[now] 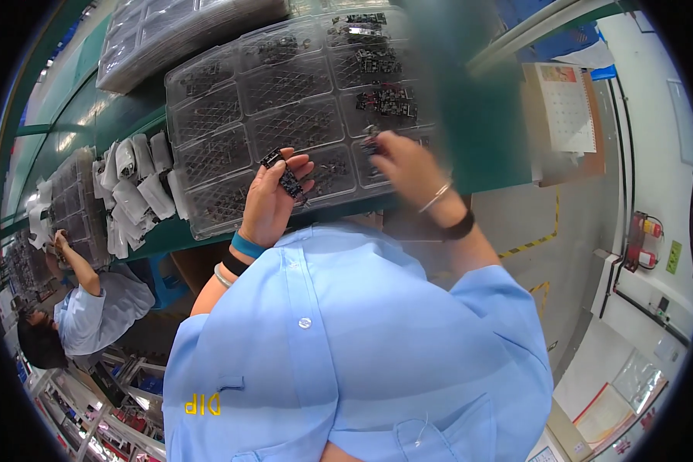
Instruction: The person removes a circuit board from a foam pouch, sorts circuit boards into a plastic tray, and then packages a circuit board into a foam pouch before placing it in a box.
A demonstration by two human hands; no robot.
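My left hand [272, 192], palm up, is closed around a few small black circuit boards [291, 183] at the front of the tray. To its right, my right hand [408, 165] pinches another small dark circuit board [371, 145] over the right column of compartments; that hand is slightly blurred. Beneath both hands lies a clear plastic compartment tray [246, 132]. Neat rows of dark boards [385, 102] fill the far right compartments, while the others hold scattered small boards.
Stacked clear trays [185, 35] stand at the back left. Several white wrapped packs [135, 181] lie left of my tray on the green table [477, 146]. Further left, a person [104, 304] in light blue works at another tray [77, 204]. A calendar [566, 112] hangs at the right.
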